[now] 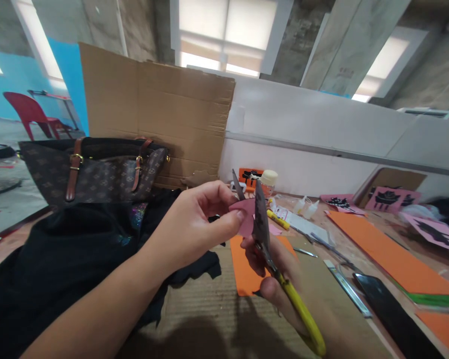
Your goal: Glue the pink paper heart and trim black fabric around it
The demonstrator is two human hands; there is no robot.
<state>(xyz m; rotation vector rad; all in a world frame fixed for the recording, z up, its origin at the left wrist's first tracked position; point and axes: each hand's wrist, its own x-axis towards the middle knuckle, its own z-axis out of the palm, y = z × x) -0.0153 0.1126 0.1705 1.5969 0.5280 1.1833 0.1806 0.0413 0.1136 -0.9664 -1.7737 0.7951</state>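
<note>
Brown corrugated cardboard (pixel 194 311) covers the worktop under the person's forearms. Above it, the right hand (pixel 284 264) is closed around yellow-handled scissors (pixel 262 224), their blades spread with a pink paper piece (pixel 246 212) between them. The left hand (pixel 194 227) pinches that piece between thumb and fingers. Beneath the hands lies an orange sheet (pixel 243 274); dark cloth (pixel 78 254) is heaped to the left, and a black phone (pixel 389 309) lies to the right. Farther off stand a brown patterned handbag (pixel 108 172) and a cream-lidded jar (pixel 269 178), then an upright cardboard panel (pixel 153 109) below a bright window (pixel 224 30).
</note>
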